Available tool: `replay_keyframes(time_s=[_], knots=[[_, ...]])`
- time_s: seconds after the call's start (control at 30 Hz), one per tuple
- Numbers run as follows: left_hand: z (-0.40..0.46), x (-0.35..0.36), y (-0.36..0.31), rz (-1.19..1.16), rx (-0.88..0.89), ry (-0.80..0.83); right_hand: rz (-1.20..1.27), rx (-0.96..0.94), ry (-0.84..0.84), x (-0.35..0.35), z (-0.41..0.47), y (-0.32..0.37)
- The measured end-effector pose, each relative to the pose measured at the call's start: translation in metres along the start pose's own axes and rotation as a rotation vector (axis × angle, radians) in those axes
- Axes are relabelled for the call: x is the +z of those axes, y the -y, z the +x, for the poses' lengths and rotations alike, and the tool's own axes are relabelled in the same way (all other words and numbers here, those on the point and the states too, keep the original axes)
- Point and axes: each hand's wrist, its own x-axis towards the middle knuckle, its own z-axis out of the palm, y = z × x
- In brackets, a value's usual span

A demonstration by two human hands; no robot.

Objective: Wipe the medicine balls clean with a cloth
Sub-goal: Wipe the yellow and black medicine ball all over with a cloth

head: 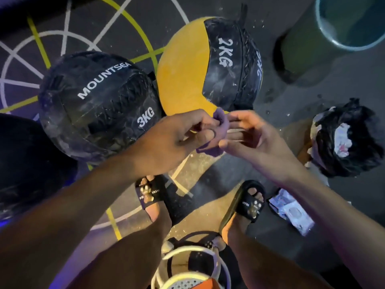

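A black 3KG medicine ball [98, 105] marked MOUNTSEA sits on the floor at the left. Beside it on the right stands a yellow and black 2KG medicine ball [187, 76]. Both look dusty. In front of the two balls my left hand [177, 138] pinches a small purple cloth [216, 122] between thumb and fingers. My right hand [252, 134] is held next to it, palm up with fingers loosely spread, its fingertips touching the cloth's edge. A third dark ball [25, 159] shows partly at the far left.
A teal bucket [350, 24] stands at the top right. A black rubbish bag [350, 138] with white waste sits at the right, a wipes packet [291, 213] below it. My feet in black slides [250, 203] stand on the marked gym floor. A white ring-shaped object [191, 268] lies at the bottom.
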Motion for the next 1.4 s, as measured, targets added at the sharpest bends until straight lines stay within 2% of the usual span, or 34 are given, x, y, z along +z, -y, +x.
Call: replay_keyframes(time_s=[0.1, 0.3, 0.47, 0.63, 0.9, 0.97, 1.07, 1.17, 1.3, 1.4], knots=[[0.015, 0.008, 0.016, -0.056, 0.04, 0.03, -0.098, -0.053, 0.06, -0.015, 0.012, -0.015], [0.046, 0.013, 0.043, 0.023, 0.112, 0.084, -0.324, -0.174, 0.086, -0.044, 0.031, -0.044], [0.063, 0.015, 0.056, 0.165, 0.215, 0.025, -0.507, -0.222, 0.091, -0.053, 0.05, -0.063], [0.055, 0.015, 0.039, 0.316, 0.312, -0.072, -0.619, -0.421, 0.114, -0.049, 0.041, -0.041], [-0.003, -0.006, -0.061, 0.468, 0.456, -0.128, -0.523, -0.571, 0.142, -0.024, -0.028, 0.04], [-0.016, -0.01, -0.082, 0.496, 0.519, -0.214, -0.497, -0.606, 0.132, -0.016, -0.044, 0.064], [-0.034, -0.008, -0.104, 0.384, 0.509, -0.281, -0.496, -0.631, 0.058, -0.005, -0.067, 0.087], [-0.047, 0.007, -0.111, 0.173, 0.488, -0.272, -0.336, -0.519, -0.026, 0.012, -0.086, 0.088], [-0.048, 0.036, -0.101, -0.096, 0.451, -0.472, 0.041, -0.318, -0.145, 0.022, -0.099, 0.062], [-0.044, 0.054, -0.085, -0.042, 0.349, -0.415, -0.042, -0.261, -0.158, 0.013, -0.104, 0.042]])
